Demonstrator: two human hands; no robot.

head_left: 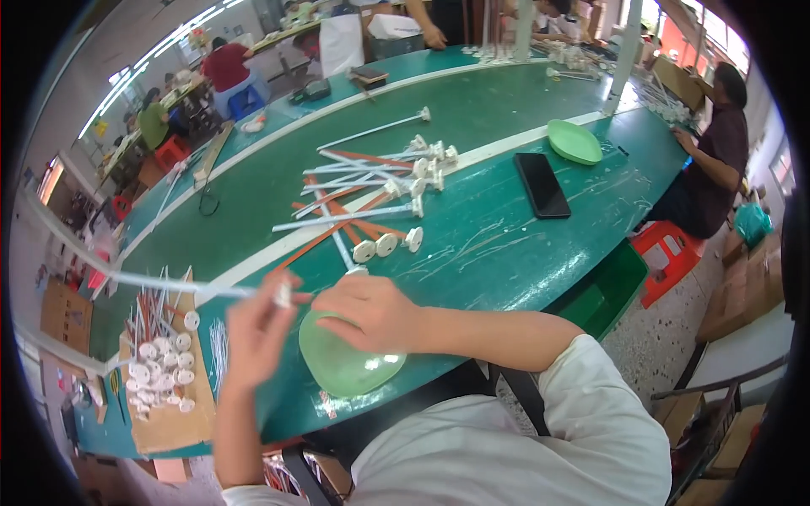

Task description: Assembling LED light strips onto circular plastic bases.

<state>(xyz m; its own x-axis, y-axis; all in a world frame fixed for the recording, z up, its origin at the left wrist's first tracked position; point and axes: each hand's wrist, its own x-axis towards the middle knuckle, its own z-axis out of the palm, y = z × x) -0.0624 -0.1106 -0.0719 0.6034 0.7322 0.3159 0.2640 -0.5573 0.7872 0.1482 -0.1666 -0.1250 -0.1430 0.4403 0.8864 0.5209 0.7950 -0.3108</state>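
My left hand [260, 333] is closed around the end of a pale stick [186, 287] that points out to the left; a small white piece shows at its fingers. Motion blurs that hand somewhat. Close beside it, my right hand [371, 312] is held over a light green dish [363, 375], fingers curled together. Whatever it grips, if anything, is hidden. Beyond my hands lies a loose pile of pale and orange-brown sticks with round white ends [386, 244], partly on the green work surface and partly across a white strip.
At left, more white-ended sticks [160, 371] lie on cardboard [173, 430], with thin white strips [218, 354] alongside. A black phone [542, 185] and another green dish [575, 142] rest at right. A green bin [601, 291] stands below the table edge; a co-worker [717, 152] sits beyond.
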